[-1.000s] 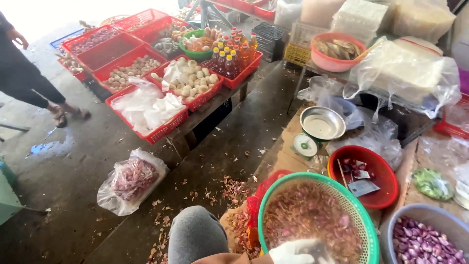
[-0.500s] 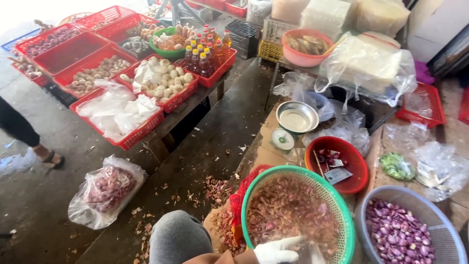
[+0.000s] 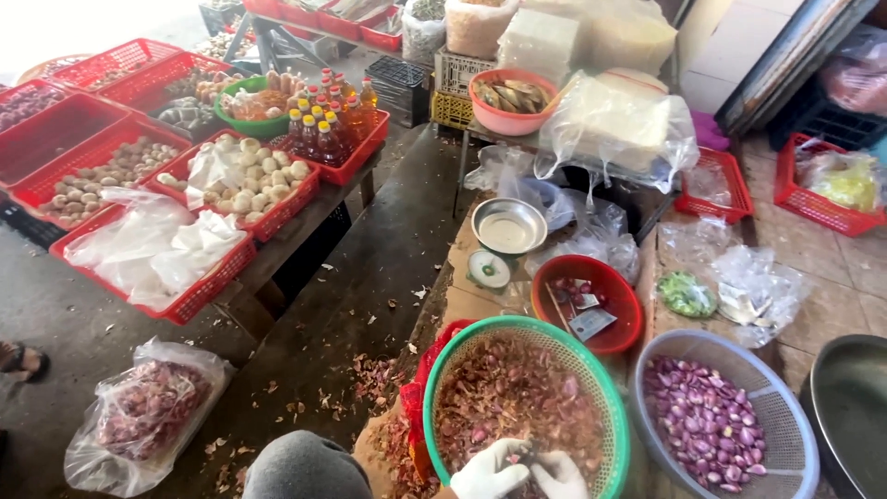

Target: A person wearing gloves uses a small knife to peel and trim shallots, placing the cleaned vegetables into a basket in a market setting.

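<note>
My gloved left hand (image 3: 492, 468) and right hand (image 3: 558, 473) meet over the green basket (image 3: 443, 388) of shallot skins, pinching something too small to tell; grey colander (image 3: 785, 407) of peeled shallots (image 3: 707, 420) just right; red bowl (image 3: 610, 277) behind.

Two white-gloved hands (image 3: 519, 471), one green-rimmed woven basket of shallot skins (image 3: 591, 365), one grey plastic colander of peeled purple shallots (image 3: 785, 407), one round red plastic bowl (image 3: 619, 305), one round steel dish (image 3: 509, 225).

White disposable gloves, thin and slightly wrinkled, cover left hand (image 3: 492, 469) and right hand (image 3: 558, 473), both seen at lower edge of head view. Grey fabric, trouser-like, covers bent knee (image 3: 305, 466) at bottom edge. Sleeves out of view.
</note>
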